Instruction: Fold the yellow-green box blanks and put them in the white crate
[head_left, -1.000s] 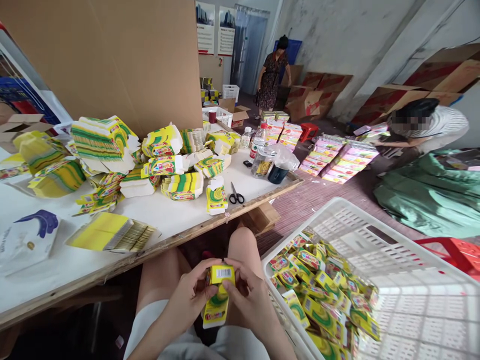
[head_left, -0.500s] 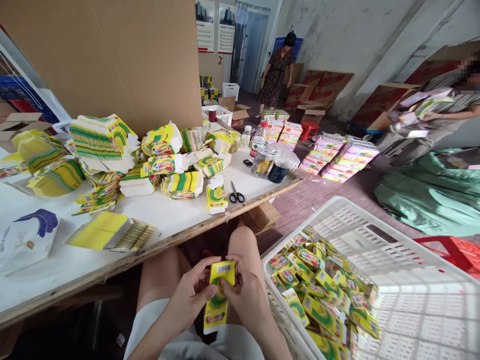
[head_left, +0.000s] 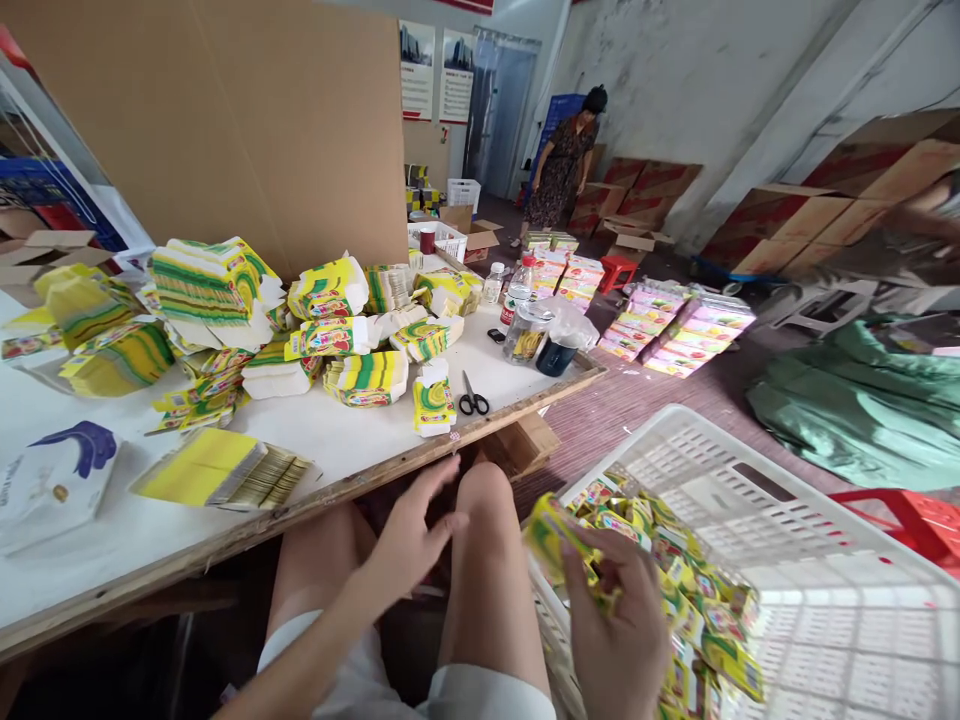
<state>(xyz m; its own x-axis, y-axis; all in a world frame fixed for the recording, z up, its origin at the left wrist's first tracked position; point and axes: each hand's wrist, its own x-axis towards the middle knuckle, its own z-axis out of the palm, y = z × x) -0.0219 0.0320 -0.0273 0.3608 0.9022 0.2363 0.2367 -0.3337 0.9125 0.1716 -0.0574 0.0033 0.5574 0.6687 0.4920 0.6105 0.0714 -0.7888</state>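
Note:
My right hand [head_left: 619,610] is closed on a small yellow-green carton [head_left: 551,535], blurred by motion, at the near left rim of a white plastic basket [head_left: 832,520]. Inside the basket lies a heap of similar small yellow cartons [head_left: 675,580]. My left hand [head_left: 420,535] is held above my lap, empty, with thumb and fingers apart. On the white table [head_left: 360,440] ahead, a single flat carton [head_left: 433,400] lies near the edge beside black-handled scissors [head_left: 473,396].
Stacks of flat yellow-green cartons [head_left: 214,290] crowd the table before a big cardboard sheet [head_left: 225,120]. A jar [head_left: 525,335] and dark cup [head_left: 555,355] stand at its right corner. Pink cartons [head_left: 697,330], a green sack [head_left: 855,400] and a standing person [head_left: 562,160] are beyond.
My hands have parted. The right has carried the carton from over my lap rightward to the basket; the left has let go and opened. The person at far right has moved mostly out of view.

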